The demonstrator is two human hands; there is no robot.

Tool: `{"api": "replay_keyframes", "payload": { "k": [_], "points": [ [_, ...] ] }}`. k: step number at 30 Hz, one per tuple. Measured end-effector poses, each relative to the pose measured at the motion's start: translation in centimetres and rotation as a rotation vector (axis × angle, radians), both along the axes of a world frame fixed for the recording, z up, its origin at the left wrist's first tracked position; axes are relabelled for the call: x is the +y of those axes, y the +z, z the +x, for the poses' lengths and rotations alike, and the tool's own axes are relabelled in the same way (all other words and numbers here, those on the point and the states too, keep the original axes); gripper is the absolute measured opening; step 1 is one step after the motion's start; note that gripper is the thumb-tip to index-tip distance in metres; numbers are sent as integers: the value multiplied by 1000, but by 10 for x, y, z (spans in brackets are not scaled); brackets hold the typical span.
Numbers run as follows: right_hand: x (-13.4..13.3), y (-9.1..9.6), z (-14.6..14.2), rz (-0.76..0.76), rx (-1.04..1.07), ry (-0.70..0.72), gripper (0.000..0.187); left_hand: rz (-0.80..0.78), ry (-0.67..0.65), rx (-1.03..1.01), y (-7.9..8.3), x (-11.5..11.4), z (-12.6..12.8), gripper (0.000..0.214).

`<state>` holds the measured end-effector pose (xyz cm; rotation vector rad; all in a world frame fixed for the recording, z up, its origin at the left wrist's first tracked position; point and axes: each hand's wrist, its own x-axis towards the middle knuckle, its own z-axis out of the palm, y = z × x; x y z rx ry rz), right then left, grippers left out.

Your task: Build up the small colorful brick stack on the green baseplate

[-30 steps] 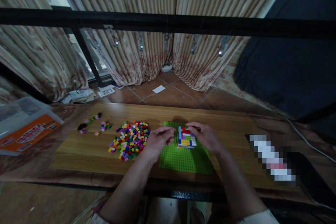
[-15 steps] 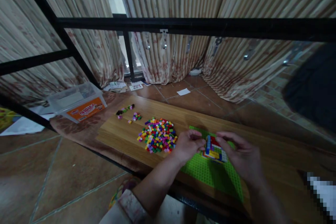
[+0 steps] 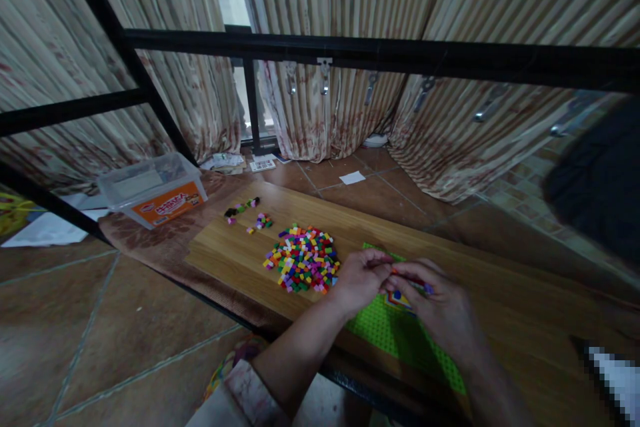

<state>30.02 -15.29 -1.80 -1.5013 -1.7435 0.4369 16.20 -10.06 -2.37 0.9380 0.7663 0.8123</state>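
Observation:
My left hand (image 3: 364, 279) and my right hand (image 3: 440, 300) meet fingertip to fingertip above a green studded baseplate (image 3: 395, 333). Both are closed in a pinch. A speck of an orange-red toy brick (image 3: 395, 271) shows at the right fingertips, touching the left ones. What the left fingers hold is hidden. Beneath the hands, a small multicoloured brick build (image 3: 399, 297) sits on the baseplate, mostly covered by my right hand. A purple brick (image 3: 429, 289) shows between the right fingers; whether it is held or part of the build, I cannot tell.
Left of the baseplate a pile of loose toy bricks (image 3: 305, 260) lies on the wooden board (image 3: 230, 240). Small brick clusters (image 3: 263, 220) lie beyond it. A clear plastic box (image 3: 153, 190) with an orange label stands at the left. A black metal bar (image 3: 350, 50) crosses in front of curtains.
My right hand has moved left and now meets the left hand over the brick build, covering most of it. The view has shifted slightly.

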Motion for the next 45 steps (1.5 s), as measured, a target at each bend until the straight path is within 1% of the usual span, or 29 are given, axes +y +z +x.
{"api": "replay_keyframes", "payload": {
  "k": [7, 11, 17, 22, 30, 36, 38, 39, 42, 44, 45],
  "points": [
    [2, -4, 3, 58, -69, -24, 15, 104, -2, 74, -2, 2, -2, 8],
    [2, -3, 4, 61, -75, -19, 13, 177, -6, 112, -3, 4, -3, 11],
    [0, 3, 2, 100, -73, -35, 11, 156, 28, 77, -1, 6, -4, 14],
    [1, 2, 0, 116, -73, -30, 8, 143, 41, 64, -1, 7, -3, 20],
    [0, 5, 0, 71, -85, -51, 10, 143, 25, 63, -1, 6, -3, 25],
    [-2, 9, 1, 45, 10, -31, 16, 116, 15, 75, 2, 4, -3, 26],
    [-2, 9, 10, 48, 68, -69, 16, 112, 8, 102, 2, 5, -3, 25],
    [-1, 8, 18, 61, 107, -114, 16, 110, 6, 126, 2, 5, -4, 24],
    [-1, 1, 45, 80, 266, -305, 18, 130, 5, 231, 0, 6, -5, 23],
    [0, -7, 59, 23, 361, -387, 21, 176, -7, 293, -2, 7, -6, 24],
    [0, -11, 63, -11, 389, -400, 23, 205, -19, 316, -4, 7, -6, 25]
  ]
}}
